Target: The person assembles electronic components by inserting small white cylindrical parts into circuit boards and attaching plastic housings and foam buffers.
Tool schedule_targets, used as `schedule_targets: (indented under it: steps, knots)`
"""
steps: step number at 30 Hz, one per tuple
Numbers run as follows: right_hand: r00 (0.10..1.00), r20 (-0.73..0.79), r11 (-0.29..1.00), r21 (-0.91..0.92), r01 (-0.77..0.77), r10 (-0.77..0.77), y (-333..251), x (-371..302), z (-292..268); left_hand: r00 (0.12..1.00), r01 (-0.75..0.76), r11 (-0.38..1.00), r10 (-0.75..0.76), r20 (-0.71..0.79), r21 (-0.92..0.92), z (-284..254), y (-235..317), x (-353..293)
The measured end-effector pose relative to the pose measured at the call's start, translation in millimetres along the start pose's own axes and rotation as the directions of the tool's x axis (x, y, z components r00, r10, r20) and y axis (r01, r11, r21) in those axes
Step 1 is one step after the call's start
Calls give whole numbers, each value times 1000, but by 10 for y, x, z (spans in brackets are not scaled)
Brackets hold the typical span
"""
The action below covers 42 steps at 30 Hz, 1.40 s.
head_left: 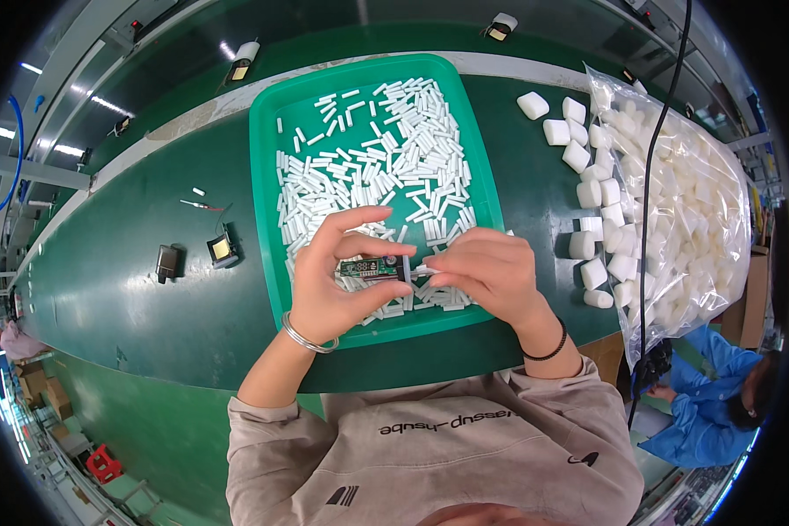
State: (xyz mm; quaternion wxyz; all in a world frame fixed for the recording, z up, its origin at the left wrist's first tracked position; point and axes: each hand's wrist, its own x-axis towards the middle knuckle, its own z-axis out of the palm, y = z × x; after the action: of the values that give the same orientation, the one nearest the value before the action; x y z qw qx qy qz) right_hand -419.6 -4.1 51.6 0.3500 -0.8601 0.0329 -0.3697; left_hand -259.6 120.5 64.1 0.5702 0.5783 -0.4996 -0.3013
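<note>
Closest to the camera, across the bottom of the frame, is the worker's beige sweatshirt [412, 480], with a line of dark lettering, upside down, on its chest. Beyond it a dark green counter [131, 307] fills the middle. On it, at centre, sits a bright green tray [259, 167]; at right, a clear plastic bag [688, 206] bulges with rounded white blocks.

Over the tray's lower part, the left hand [318, 282] curves around a small device [373, 268], thumb and fingers set across its width. Its long axis runs left to right, the grey end pointing at the right hand [493, 267], the nearer one to that end. The right fingers are narrow, pinched on what looks like a slim pale piece [422, 271]. The device's green circuit board carries a segmented display. Smallest are white sticks [324, 188], strewn through the tray, unmarked as far as I can see.
</note>
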Motion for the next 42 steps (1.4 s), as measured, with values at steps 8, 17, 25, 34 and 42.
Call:
schedule_targets:
  steps: [8,17,25,34,42]
  knots:
    - [986,59,960,-224,168,-159,5,40,-35,973,228,966,-229,10,-123,-1,22,3]
    - [802,-302,49,-924,-379,516,776,77,-1218,913,240,891,-342,-222,-385,-55,15,48]
    - [705,-229,186,-869,-459,671,927,102,-1271,918,229,736,-382,-111,-637,-126,-102,27]
    - [826,-76,758,452,-471,559,-24,218,-143,958,120,820,-245,-153,-560,-130,-100,-19]
    - [824,-7,702,528,-478,567,-124,18,147,986,-36,881,-45,-159,-472,-77,-136,-20]
